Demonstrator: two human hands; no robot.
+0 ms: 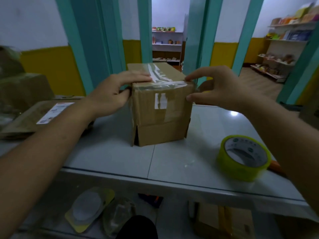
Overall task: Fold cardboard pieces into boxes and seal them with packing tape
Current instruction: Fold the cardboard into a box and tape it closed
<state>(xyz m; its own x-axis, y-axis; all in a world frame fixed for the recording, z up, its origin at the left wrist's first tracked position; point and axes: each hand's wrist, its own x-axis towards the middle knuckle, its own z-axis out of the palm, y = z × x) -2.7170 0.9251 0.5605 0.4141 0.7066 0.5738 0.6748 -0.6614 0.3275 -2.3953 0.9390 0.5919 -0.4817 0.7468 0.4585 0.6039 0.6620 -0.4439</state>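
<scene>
Since the box stands on the table between my hands, its tape strip running left to right, my right hand presses forefinger and thumb on the strip's right end. My left hand lies flat on top, fingers together.

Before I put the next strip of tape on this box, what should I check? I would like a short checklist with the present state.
1. Box stands upright on the table: ok.
2. Left hand presses on the box top: ok.
3. Tape strip on top lies smooth: not ok, wrinkled.
4. Right hand touches the top right corner: ok.
5. Tape roll lies near on the table: ok.
6. Bottom sealed: cannot tell; a gap shows at the lower left.
</scene>
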